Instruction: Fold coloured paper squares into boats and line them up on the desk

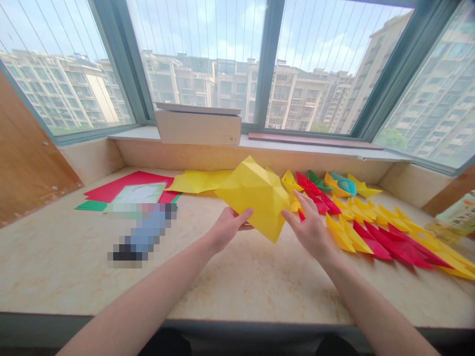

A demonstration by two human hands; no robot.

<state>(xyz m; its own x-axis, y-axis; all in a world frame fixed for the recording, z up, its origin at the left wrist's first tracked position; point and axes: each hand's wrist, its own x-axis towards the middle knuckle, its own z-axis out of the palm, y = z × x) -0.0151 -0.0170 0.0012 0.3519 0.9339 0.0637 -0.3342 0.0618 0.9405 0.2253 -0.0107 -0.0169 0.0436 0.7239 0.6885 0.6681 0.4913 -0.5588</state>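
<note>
Both my hands hold up a creased yellow sheet of paper [256, 193] above the stone sill, tilted so that one corner points up and one down. My left hand [232, 225] pinches its lower left edge, thumb on the front and the other fingers behind. On the right edge, my right hand [306, 222] grips a corner between thumb and fingers. Part of that corner is hidden by the fingers. Behind the held sheet lies more yellow paper [200, 181], flat on the sill.
Rows of folded paper boats, including red boats [393, 242] and yellow boats [352, 207], cover the right side. Red paper [126, 182], green paper [91, 206] and a blurred-out object [146, 232] lie left. A white box [198, 126] stands by the window. A bottle [458, 215] is far right.
</note>
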